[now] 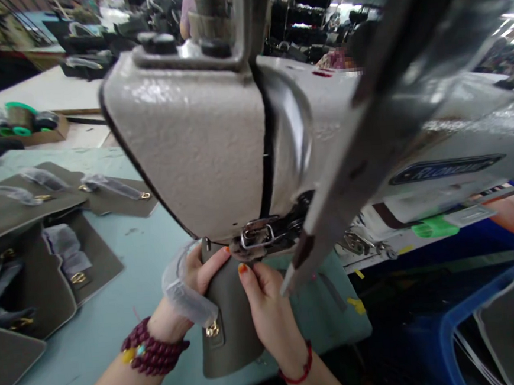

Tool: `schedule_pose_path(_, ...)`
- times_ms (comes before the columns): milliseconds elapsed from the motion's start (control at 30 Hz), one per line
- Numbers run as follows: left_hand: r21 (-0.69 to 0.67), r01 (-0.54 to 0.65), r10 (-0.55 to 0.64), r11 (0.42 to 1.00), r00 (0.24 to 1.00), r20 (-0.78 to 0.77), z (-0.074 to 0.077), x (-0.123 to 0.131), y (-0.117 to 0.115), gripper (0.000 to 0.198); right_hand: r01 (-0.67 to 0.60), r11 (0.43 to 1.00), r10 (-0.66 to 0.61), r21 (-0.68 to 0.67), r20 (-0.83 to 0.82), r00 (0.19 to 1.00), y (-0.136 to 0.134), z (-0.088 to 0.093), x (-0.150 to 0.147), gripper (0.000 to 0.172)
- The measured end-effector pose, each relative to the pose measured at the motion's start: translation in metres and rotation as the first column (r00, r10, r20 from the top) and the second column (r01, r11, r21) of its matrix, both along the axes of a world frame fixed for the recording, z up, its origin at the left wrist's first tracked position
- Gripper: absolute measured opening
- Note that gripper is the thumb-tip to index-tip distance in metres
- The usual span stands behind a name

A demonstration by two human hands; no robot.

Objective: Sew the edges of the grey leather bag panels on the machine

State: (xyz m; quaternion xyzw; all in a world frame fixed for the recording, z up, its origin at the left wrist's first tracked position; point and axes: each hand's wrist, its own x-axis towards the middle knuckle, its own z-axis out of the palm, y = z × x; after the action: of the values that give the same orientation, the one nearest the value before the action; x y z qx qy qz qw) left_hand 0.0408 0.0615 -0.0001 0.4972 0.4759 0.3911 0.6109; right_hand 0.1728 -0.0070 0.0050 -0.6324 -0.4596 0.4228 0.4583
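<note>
A grey-brown leather bag panel [231,313] lies under the head of the sewing machine [191,144], its far edge close to the presser area. My left hand [199,274] grips the panel's left side, the index finger stretched toward the machine's foot. Over the back of that hand loops a plastic-wrapped strap [189,301], fixed to the panel with gold hardware [212,329]. On the panel's right side, my right hand [268,301] holds the edge, thumb on top and the other fingers partly hidden. The needle and stitch line are hidden behind the machine.
More grey-brown panels [97,258] with wrapped straps lie at the left of the light-green table [104,347]. A box of thread spools [24,122] sits behind. A blue bin [456,343] stands at lower right. A blurred grey bar [341,186] crosses in front of the machine.
</note>
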Motion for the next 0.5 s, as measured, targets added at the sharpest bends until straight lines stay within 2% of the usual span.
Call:
schedule_pose_path(233, 0.025, 0.14, -0.141, 0.99, 0.988, 0.064, 0.014, -0.009, 0.013, 0.048, -0.031, 0.999, 0.031, 0.023, 0.011, 0.999, 0.001, 0.003, 0.005, 0.04)
schedule_pose_path(367, -0.087, 0.223, -0.216, 0.971, 0.972, 0.09, 0.017, -0.01, 0.017, 0.042, 0.02, 1.0, -0.02, -0.006, 0.009, 1.0, 0.005, 0.001, 0.016, 0.044)
schedule_pose_path(433, -0.057, 0.222, -0.216, 0.973, 0.972, 0.09, 0.02, -0.009, 0.017, 0.038, 0.026, 1.0, -0.026, -0.011, -0.004, 1.0, 0.009, -0.001, 0.018, 0.045)
schedule_pose_path(500, 0.054, 0.148, -0.149, 0.988, 0.989, 0.025, 0.023, -0.008, 0.016, 0.034, 0.02, 1.0, -0.02, 0.001, -0.037, 0.999, 0.012, -0.004, 0.018, 0.045)
